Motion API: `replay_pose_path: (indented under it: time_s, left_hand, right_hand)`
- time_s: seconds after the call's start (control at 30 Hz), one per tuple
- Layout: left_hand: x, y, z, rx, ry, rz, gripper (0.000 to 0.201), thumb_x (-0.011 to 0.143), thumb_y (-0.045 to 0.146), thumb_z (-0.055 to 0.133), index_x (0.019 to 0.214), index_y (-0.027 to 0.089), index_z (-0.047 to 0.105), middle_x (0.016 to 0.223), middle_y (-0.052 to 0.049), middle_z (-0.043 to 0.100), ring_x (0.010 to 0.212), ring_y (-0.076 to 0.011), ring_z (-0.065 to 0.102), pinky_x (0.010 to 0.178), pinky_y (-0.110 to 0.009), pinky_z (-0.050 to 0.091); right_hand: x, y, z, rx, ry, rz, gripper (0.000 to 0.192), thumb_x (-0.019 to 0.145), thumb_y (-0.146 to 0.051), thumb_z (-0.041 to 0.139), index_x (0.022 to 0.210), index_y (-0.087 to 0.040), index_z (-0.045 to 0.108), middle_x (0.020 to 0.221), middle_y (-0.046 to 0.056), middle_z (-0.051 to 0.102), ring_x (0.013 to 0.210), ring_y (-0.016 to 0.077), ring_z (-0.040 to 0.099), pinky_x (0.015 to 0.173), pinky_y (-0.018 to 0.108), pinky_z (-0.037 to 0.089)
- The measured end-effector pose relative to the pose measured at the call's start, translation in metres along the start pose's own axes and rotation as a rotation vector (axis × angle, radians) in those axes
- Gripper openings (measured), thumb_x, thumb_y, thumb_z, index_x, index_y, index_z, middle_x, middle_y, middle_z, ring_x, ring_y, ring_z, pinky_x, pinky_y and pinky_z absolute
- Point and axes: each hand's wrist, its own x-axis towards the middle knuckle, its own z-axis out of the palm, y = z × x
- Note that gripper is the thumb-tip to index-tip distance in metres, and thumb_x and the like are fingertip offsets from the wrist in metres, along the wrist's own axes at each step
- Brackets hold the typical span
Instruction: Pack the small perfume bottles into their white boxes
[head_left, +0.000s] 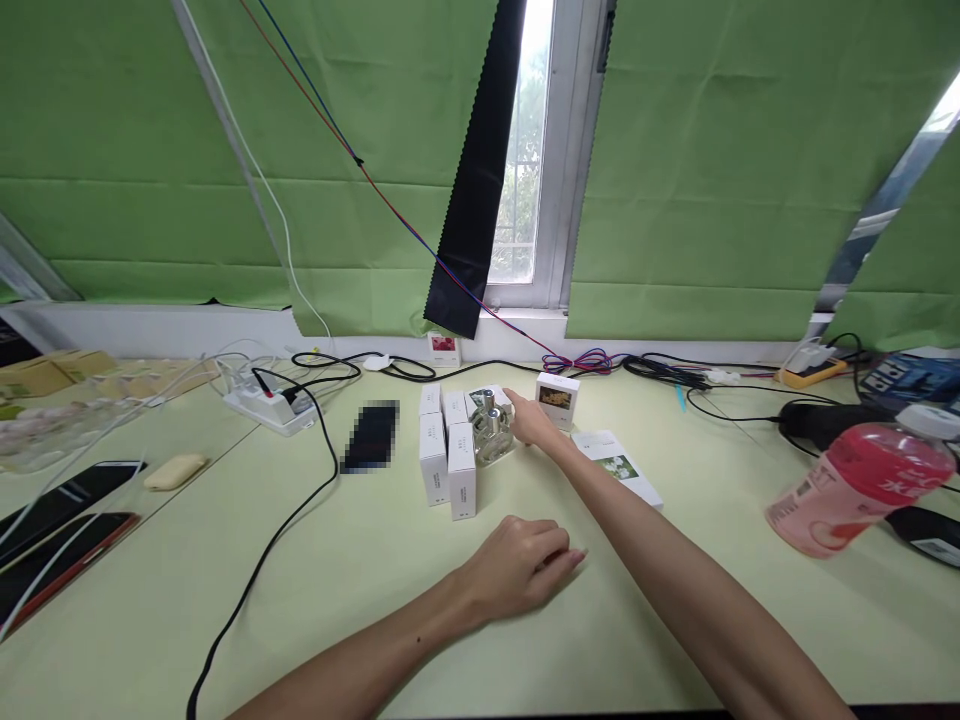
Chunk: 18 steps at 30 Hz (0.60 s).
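Note:
My right hand (531,422) reaches to the middle of the table, its curled fingers at the right edge of a small white box (475,402) with a picture on it. Its fingertips are partly hidden. Clear glass perfume bottles (492,436) with silver caps stand close together in front of that box. Left of them, several narrow white boxes (462,472) stand upright in a cluster. Nearer to me, my left hand (517,568) rests on the tabletop, loosely closed with the thumb along the fingers, and nothing shows in it.
Beyond my right hand stands a white box (557,400) with a dark picture; a flat white box (619,468) lies under my forearm's far side. A pink drink bottle (855,490) stands right. A power strip (271,402), a black cable (281,535) and phones (64,560) lie left.

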Motion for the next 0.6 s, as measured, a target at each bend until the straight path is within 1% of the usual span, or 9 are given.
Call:
replay_pose_path:
  time_s: [0.07,0.2,0.3,0.37,0.5,0.6]
  left_hand:
    - [0.000,0.001,0.000,0.002,0.003,0.010,0.033,0.100,0.027,0.048,0.067,0.019,0.046,0.061,0.003,0.051,0.053,-0.0097,0.041,0.053,-0.026,0.027]
    - [0.000,0.001,0.000,0.018,0.006,0.026,0.034,0.100,0.027,0.048,0.067,0.019,0.047,0.061,0.003,0.051,0.052,-0.0096,0.042,0.052,-0.027,0.027]
    - [0.000,0.001,0.001,0.032,0.005,0.040,0.033,0.100,0.027,0.048,0.068,0.019,0.049,0.061,0.003,0.052,0.053,-0.0096,0.044,0.052,-0.027,0.028]
    - [-0.001,0.000,0.001,0.043,-0.004,0.043,0.033,0.100,0.028,0.048,0.069,0.019,0.050,0.062,0.003,0.053,0.054,-0.0096,0.046,0.052,-0.027,0.029]
    - [-0.002,0.000,0.002,0.068,-0.024,0.040,0.033,0.101,0.029,0.047,0.069,0.019,0.052,0.064,0.002,0.056,0.054,-0.0096,0.047,0.052,-0.026,0.030]
    - [-0.002,0.000,0.002,0.083,-0.029,0.043,0.034,0.101,0.029,0.046,0.069,0.019,0.052,0.063,0.001,0.055,0.053,-0.0099,0.048,0.052,-0.026,0.031]
  right_hand:
    - [0.003,0.002,0.001,0.034,-0.023,0.010,0.082,0.083,-0.004,0.053,0.159,-0.025,0.032,0.127,0.017,0.067,0.084,0.0239,0.071,0.057,0.025,0.049]
    - [0.010,0.008,0.005,0.112,-0.055,0.035,0.078,0.084,-0.005,0.053,0.158,-0.023,0.036,0.110,0.013,0.074,0.070,0.0198,0.070,0.058,0.025,0.050]
    - [0.014,0.013,0.007,0.181,-0.068,0.053,0.073,0.086,-0.008,0.054,0.156,-0.023,0.041,0.099,0.012,0.076,0.060,0.0177,0.066,0.055,0.024,0.048]
    - [0.016,0.015,0.009,0.238,-0.068,0.063,0.070,0.086,-0.009,0.055,0.154,-0.023,0.044,0.095,0.011,0.076,0.056,0.0158,0.064,0.052,0.023,0.046]
    - [0.018,0.016,0.013,0.377,-0.043,0.097,0.067,0.086,-0.006,0.051,0.152,-0.018,0.048,0.099,0.013,0.075,0.051,0.0114,0.058,0.047,0.021,0.040]
    - [0.018,0.016,0.013,0.487,-0.013,0.117,0.067,0.085,-0.006,0.049,0.151,-0.018,0.048,0.109,0.015,0.073,0.049,0.0089,0.056,0.044,0.020,0.037]
